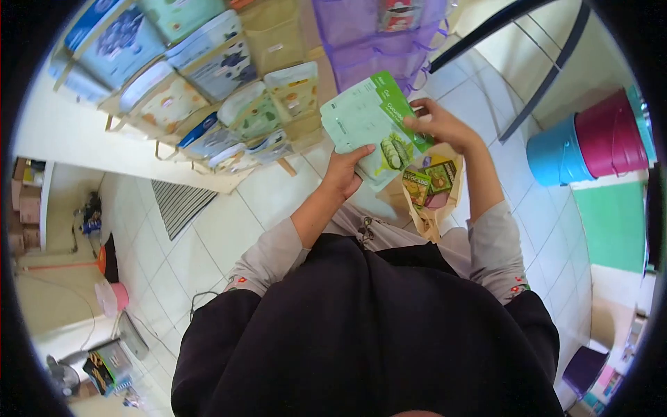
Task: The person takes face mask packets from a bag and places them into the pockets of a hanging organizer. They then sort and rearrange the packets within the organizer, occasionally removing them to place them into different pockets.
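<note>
Several green sheet mask packets (372,128), the front one printed with sliced cucumber, are fanned together between my hands. My left hand (344,170) grips their lower left edge, its thumb lying on top. At their right edge, the fingers of my right hand (441,125) are closed on the packets. Below my right hand an open brown paper bag (448,201) holds small boxes, one of them an avocado-printed box (417,186). How many packets I hold cannot be counted.
A hanging pocket organizer (278,42) with pouches of packets is at upper left, beside a purple organizer (354,55). Blue (556,153) and maroon (611,135) buckets stand at right, near a black metal frame (549,83). A striped mat (182,205) lies on the tiled floor.
</note>
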`<state>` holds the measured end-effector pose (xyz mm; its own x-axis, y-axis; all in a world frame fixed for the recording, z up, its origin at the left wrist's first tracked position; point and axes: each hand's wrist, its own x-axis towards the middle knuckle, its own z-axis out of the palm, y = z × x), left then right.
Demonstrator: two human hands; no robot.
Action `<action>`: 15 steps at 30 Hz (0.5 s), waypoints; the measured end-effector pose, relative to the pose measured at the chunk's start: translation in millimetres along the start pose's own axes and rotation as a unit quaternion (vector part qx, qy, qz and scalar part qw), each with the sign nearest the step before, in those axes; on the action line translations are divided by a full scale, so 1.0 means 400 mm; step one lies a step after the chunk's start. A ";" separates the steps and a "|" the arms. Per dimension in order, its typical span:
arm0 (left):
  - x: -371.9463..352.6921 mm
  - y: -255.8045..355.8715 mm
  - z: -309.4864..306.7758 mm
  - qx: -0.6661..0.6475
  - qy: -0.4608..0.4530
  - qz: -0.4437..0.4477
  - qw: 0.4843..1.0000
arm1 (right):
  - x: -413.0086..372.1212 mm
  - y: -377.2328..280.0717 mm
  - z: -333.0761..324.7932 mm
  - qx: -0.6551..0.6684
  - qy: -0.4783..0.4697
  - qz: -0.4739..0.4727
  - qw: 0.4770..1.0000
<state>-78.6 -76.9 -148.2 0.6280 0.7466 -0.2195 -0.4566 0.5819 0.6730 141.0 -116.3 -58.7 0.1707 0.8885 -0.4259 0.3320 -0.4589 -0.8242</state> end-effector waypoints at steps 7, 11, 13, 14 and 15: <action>-0.050 0.084 -0.032 -0.176 0.031 -0.023 0.984 | 0.043 0.042 0.105 0.055 -0.028 -0.141 0.988; -0.074 0.097 -0.045 -0.144 0.091 -0.001 0.985 | 0.031 0.017 0.105 0.033 -0.041 -0.119 0.991; -0.085 0.098 -0.056 -0.123 0.069 0.042 0.989 | 0.024 0.008 0.112 0.064 -0.030 -0.115 0.991; -0.088 0.101 -0.058 -0.112 0.056 0.066 0.990 | 0.025 0.009 0.115 0.085 -0.031 -0.115 0.989; -0.092 0.102 -0.058 -0.108 0.048 0.073 0.990 | 0.029 0.017 0.120 0.106 -0.032 -0.116 0.987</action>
<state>-135.0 -73.0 -129.2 0.4873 0.8490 -0.2042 -0.6689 0.5132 0.5378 100.8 -109.3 -87.2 0.0528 0.9707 -0.2343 0.1530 -0.2398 -0.9587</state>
